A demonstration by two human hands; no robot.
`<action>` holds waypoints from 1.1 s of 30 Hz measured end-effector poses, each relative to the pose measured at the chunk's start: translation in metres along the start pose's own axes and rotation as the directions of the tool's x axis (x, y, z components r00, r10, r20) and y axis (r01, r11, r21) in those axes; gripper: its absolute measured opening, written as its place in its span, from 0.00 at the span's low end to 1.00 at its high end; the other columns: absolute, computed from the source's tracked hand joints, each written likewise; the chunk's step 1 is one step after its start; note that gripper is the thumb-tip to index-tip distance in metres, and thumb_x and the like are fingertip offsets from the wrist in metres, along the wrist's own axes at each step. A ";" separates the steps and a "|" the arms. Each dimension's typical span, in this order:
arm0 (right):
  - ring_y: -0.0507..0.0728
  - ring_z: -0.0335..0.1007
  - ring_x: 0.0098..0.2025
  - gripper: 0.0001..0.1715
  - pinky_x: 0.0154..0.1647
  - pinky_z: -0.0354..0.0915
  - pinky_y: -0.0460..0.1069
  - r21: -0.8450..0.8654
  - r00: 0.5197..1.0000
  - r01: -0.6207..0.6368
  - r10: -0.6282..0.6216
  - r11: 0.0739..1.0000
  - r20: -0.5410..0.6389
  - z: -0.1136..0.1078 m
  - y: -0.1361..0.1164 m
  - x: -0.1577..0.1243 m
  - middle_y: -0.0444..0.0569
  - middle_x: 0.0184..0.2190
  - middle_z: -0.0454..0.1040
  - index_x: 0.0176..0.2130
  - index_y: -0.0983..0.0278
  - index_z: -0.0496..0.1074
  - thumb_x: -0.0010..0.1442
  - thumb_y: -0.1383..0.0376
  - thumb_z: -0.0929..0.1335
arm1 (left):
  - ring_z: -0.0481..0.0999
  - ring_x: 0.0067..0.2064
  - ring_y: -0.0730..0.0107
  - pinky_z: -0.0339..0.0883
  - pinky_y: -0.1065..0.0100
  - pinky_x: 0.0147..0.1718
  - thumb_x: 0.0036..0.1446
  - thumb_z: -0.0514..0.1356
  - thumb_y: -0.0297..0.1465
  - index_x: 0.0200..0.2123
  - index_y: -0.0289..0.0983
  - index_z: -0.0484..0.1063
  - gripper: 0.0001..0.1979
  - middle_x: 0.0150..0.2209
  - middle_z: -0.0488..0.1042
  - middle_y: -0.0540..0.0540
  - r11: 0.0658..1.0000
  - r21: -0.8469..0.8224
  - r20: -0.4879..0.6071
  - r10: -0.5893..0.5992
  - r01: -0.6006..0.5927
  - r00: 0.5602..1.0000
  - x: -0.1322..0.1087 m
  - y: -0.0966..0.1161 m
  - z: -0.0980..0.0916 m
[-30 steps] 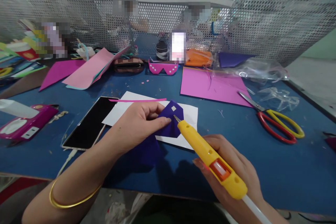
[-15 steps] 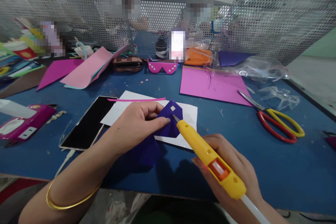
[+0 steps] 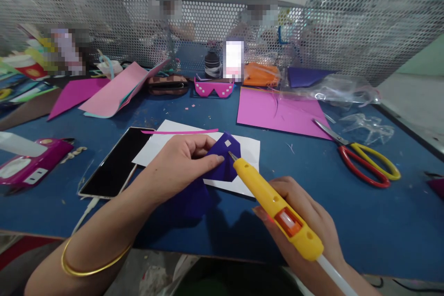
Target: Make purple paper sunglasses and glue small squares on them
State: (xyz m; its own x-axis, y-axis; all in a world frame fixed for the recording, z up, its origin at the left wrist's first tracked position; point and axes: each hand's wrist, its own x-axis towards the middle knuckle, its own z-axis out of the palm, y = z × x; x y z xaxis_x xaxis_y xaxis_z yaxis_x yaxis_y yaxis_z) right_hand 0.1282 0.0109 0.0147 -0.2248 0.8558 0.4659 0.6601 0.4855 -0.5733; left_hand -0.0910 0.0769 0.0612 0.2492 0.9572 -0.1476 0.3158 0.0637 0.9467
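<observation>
Head view shows the left hand [image 3: 183, 162] pinching the purple piece [image 3: 225, 170] over the white paper [image 3: 251, 150], the right hand [image 3: 312, 208] gripping the yellow tool [image 3: 260, 186], whose long axis slants far-left, tip at the piece just right of the left thumb [image 3: 211, 163]

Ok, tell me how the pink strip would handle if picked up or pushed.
The pink strip is probably light, being narrow; likely floppy, looking long and thin; and apt to slide, appearing loose across the white sheet.
</observation>
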 end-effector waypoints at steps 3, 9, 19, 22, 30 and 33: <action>0.51 0.69 0.24 0.07 0.20 0.63 0.45 -0.013 1.000 -0.016 0.016 1.000 0.004 0.000 0.001 0.000 0.43 0.30 0.73 0.39 0.58 0.65 0.67 0.58 0.65 | 0.74 0.29 0.76 0.64 0.76 0.28 0.54 0.65 0.33 0.34 0.38 0.80 0.05 0.28 0.79 0.53 1.000 0.004 -0.001 0.004 -0.004 1.000 0.001 0.000 0.001; 0.49 0.67 0.21 0.06 0.16 0.61 0.43 -0.015 0.996 0.090 -0.090 0.996 -0.019 0.001 0.009 0.001 0.41 0.28 0.72 0.39 0.59 0.65 0.65 0.59 0.66 | 0.72 0.28 0.76 0.63 0.76 0.28 0.54 0.66 0.35 0.34 0.37 0.79 0.07 0.27 0.77 0.52 1.000 0.016 -0.010 -0.002 0.002 1.000 0.001 0.000 0.001; 0.50 0.65 0.21 0.09 0.18 0.60 0.45 -0.045 1.000 0.002 -0.002 0.999 -0.008 0.000 0.000 -0.001 0.41 0.27 0.70 0.38 0.59 0.64 0.67 0.57 0.64 | 0.74 0.29 0.74 0.65 0.74 0.29 0.54 0.65 0.36 0.35 0.38 0.79 0.08 0.29 0.79 0.51 0.999 0.036 -0.008 -0.015 0.015 1.000 0.000 0.001 0.001; 0.50 0.66 0.22 0.08 0.19 0.61 0.45 -0.043 1.000 0.002 -0.003 0.999 -0.005 -0.001 0.000 0.000 0.41 0.27 0.69 0.37 0.58 0.64 0.67 0.57 0.65 | 0.75 0.30 0.72 0.67 0.73 0.30 0.55 0.65 0.37 0.36 0.38 0.79 0.09 0.29 0.79 0.51 0.999 0.043 -0.002 -0.021 0.021 1.000 0.000 0.001 0.001; 0.50 0.64 0.21 0.10 0.18 0.60 0.45 -0.059 1.000 -0.007 0.005 0.998 -0.021 0.001 0.000 -0.001 0.41 0.27 0.70 0.37 0.59 0.64 0.67 0.56 0.64 | 0.76 0.31 0.71 0.68 0.73 0.30 0.54 0.65 0.36 0.35 0.38 0.79 0.09 0.30 0.80 0.50 0.999 0.046 -0.004 -0.025 0.025 1.000 0.000 0.002 0.001; 0.50 0.65 0.21 0.10 0.18 0.60 0.45 -0.058 1.000 -0.008 0.007 0.998 -0.021 0.001 0.000 -0.001 0.41 0.27 0.70 0.37 0.59 0.64 0.67 0.56 0.64 | 0.76 0.31 0.71 0.67 0.73 0.31 0.55 0.65 0.37 0.36 0.38 0.79 0.09 0.31 0.80 0.50 0.999 0.040 -0.002 -0.025 0.025 1.000 0.000 0.001 0.000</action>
State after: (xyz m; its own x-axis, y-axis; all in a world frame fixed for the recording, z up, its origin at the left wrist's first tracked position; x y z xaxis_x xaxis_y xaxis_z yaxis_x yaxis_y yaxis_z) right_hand 0.1276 0.0098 0.0134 -0.2053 0.8552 0.4760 0.7024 0.4674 -0.5368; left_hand -0.0904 0.0769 0.0621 0.2393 0.9558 -0.1705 0.3580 0.0764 0.9306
